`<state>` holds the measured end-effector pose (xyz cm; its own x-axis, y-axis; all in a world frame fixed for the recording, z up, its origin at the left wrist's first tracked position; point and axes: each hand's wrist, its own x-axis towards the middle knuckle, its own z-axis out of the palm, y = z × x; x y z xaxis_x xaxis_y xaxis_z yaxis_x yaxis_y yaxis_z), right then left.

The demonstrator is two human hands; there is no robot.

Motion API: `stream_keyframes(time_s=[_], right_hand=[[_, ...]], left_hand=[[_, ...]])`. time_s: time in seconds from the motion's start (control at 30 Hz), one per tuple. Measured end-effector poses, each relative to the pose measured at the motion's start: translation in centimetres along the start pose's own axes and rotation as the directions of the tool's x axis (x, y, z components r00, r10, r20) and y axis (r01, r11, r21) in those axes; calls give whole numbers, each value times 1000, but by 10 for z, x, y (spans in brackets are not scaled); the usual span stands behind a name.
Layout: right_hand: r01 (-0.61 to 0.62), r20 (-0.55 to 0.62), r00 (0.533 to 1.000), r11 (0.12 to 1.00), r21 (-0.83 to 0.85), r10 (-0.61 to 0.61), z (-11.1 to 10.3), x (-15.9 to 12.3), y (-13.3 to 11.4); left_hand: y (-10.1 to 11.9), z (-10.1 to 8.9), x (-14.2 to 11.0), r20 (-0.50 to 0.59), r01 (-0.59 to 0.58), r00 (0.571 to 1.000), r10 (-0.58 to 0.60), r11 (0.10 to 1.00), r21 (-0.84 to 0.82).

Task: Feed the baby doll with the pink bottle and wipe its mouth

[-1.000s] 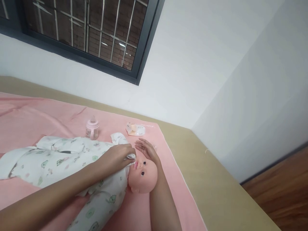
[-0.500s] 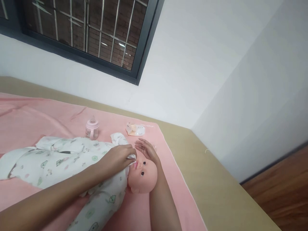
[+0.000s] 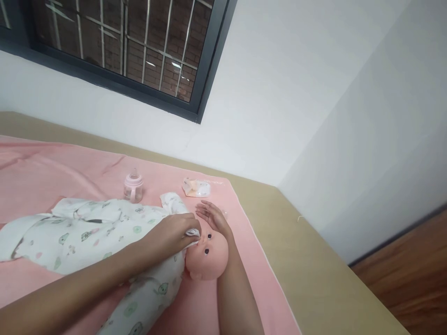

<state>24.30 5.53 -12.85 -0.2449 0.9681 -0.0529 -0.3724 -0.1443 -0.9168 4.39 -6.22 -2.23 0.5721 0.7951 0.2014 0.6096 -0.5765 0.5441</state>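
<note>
A baby doll (image 3: 211,258) in a white printed outfit (image 3: 101,228) lies on its back, its head toward the right. My left hand (image 3: 178,232) is closed on a small white cloth or wipe (image 3: 193,233) and presses it against the doll's mouth, which it covers. Around the far side of the doll's head, my right hand (image 3: 213,216) rests palm-up with fingers stretched out, and that forearm runs close along the top of the head.
A pink blanket (image 3: 70,163) lies under the doll on a tan surface (image 3: 289,246). Beyond the doll stand a pink-topped baby bottle (image 3: 133,187) and a small white-and-orange packet (image 3: 196,187). A white wall (image 3: 251,116) with a barred window (image 3: 139,46) rises behind.
My left hand has shifted slightly right and up the doll's face, and the wipe now covers the lips that showed before. My right hand has stayed in place.
</note>
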Motion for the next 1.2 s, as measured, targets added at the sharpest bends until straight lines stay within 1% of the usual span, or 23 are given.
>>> stream_keyframes(time_s=[0.2,0.57,0.9,1.2], right_hand=[[16,14,1000,1000,-7,-16,0,-1,0],[7,15,1000,1000,-16,-7,-2,1,1],[6,2,1000,1000,-22,-6,1,0,0],[-9,-7,1000,1000,-18,9,3,-2,-2]], left_hand=[[6,2,-2,-6,14,1000,-15,1000,-19],[10,-1,-4,-48,3,999,-6,998,-70],[6,2,-2,-48,-22,999,19,999,-45],[6,2,-1,-76,-35,997,32,999,-41]])
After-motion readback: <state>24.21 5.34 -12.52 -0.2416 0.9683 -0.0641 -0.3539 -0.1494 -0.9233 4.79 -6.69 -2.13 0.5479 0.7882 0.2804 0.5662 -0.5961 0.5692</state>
